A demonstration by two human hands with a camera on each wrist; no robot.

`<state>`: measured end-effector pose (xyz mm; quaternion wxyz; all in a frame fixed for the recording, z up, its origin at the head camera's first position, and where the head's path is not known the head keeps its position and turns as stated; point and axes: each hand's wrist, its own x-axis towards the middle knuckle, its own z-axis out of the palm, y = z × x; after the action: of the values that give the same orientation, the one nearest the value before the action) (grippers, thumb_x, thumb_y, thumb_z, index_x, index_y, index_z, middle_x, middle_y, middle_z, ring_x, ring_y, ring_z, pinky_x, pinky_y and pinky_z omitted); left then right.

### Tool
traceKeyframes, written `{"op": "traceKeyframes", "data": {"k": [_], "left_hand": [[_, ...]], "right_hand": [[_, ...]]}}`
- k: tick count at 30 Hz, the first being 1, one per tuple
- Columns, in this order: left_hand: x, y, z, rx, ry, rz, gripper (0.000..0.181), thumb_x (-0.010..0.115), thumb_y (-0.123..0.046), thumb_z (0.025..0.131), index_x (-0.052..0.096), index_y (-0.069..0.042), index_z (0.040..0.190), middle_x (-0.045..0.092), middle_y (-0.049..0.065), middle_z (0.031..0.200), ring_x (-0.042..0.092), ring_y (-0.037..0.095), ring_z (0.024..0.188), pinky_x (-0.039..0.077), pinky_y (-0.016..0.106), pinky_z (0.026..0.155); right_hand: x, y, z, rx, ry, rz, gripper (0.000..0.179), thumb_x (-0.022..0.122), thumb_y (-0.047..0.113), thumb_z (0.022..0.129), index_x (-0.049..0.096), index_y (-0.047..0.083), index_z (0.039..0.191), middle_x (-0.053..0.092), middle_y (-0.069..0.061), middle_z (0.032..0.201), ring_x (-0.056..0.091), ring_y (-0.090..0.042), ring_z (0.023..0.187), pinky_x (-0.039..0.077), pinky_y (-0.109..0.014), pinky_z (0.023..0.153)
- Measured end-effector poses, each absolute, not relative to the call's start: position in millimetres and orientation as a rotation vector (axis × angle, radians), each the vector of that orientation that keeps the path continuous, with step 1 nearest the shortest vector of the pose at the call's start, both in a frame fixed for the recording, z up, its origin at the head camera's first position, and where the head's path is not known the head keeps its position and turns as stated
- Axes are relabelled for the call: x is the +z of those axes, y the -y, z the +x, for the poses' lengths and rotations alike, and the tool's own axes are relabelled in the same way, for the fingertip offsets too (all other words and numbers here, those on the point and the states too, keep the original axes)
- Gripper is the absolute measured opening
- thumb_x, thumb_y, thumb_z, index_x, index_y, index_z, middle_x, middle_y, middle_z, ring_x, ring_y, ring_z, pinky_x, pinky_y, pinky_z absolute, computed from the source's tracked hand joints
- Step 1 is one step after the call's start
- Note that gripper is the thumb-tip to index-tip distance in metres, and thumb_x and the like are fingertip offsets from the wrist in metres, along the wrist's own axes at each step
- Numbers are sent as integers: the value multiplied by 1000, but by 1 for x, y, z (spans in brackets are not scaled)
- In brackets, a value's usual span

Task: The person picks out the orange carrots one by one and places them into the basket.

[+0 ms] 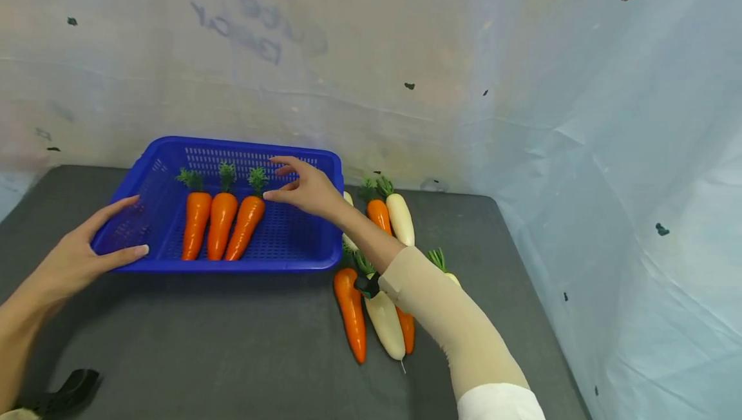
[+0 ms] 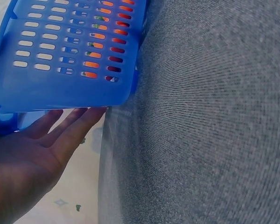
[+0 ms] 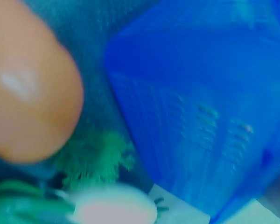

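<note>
My left hand grips the left end of a blue plastic basket, with its thumb at the front rim. In the left wrist view its fingers reach along the slotted end wall. Inside the basket, three orange carrots with leafy green tops lie side by side: a left carrot, a middle carrot and a right carrot. Over the basket's right half, my right hand has its fingers loosely bent and apart, with nothing between them. Its thumb tip is close beside the right carrot's top.
Right of the basket, several carrots and white radishes lie on the dark grey table. Among them are a carrot, a white radish and another white radish. My right forearm covers part of this group. Pale sheeting hangs behind.
</note>
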<state>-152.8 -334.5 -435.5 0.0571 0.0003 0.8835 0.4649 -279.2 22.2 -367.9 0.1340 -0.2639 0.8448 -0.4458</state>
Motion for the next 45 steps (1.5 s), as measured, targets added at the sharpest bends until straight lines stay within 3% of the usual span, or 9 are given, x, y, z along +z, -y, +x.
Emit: {"op": "traceKeyframes", "data": {"k": [9, 17, 22, 28, 38, 45], "left_hand": [[-434, 336, -153, 1419, -2678, 1, 92, 67, -29, 96, 1, -42, 158, -7, 32, 160, 20, 71, 127, 17, 83, 96], [-436, 334, -152, 1428, -2668, 0, 92, 67, -29, 96, 0, -42, 158, -9, 33, 160, 16, 71, 129, 16, 84, 96], [-439, 335, -150, 1429, -2681, 3, 92, 67, -29, 96, 1, -41, 158, -9, 32, 160, 15, 71, 131, 15, 84, 96], [-441, 335, -150, 1408, -2704, -6, 92, 66, -31, 96, 0, -39, 159, -9, 33, 159, 13, 71, 131, 14, 84, 96], [-438, 336, -153, 1398, -2675, 6, 92, 66, -32, 97, -3, -41, 158, -11, 34, 159, 17, 72, 127, 17, 84, 94], [-439, 338, -154, 1405, -2665, 27, 92, 66, -30, 97, -2, -41, 158, -12, 33, 159, 15, 72, 128, 15, 84, 95]], "right_hand": [[-356, -65, -273, -1426, -2448, -738, 66, 74, 27, 91, 44, 17, 149, 53, -12, 141, 65, -20, 107, 56, -33, 84], [-360, -99, -259, -1459, -2465, -657, 63, 74, 26, 92, 45, 21, 148, 54, -4, 138, 65, -18, 105, 57, -33, 85], [-367, -119, -252, -1520, -2506, -625, 59, 74, 23, 92, 49, 19, 146, 55, -11, 138, 65, -20, 104, 57, -36, 84], [-375, -141, -246, -1548, -2586, -507, 51, 72, 20, 93, 54, 23, 140, 59, -4, 131, 65, -19, 104, 57, -37, 84], [-399, -172, -238, -1461, -2687, -342, 58, 74, 26, 91, 52, 21, 144, 54, -5, 142, 54, -31, 128, 51, -44, 99], [-421, -181, -234, -1426, -2685, -205, 59, 76, 28, 90, 53, 22, 144, 49, -8, 147, 51, -31, 133, 48, -45, 103]]}}
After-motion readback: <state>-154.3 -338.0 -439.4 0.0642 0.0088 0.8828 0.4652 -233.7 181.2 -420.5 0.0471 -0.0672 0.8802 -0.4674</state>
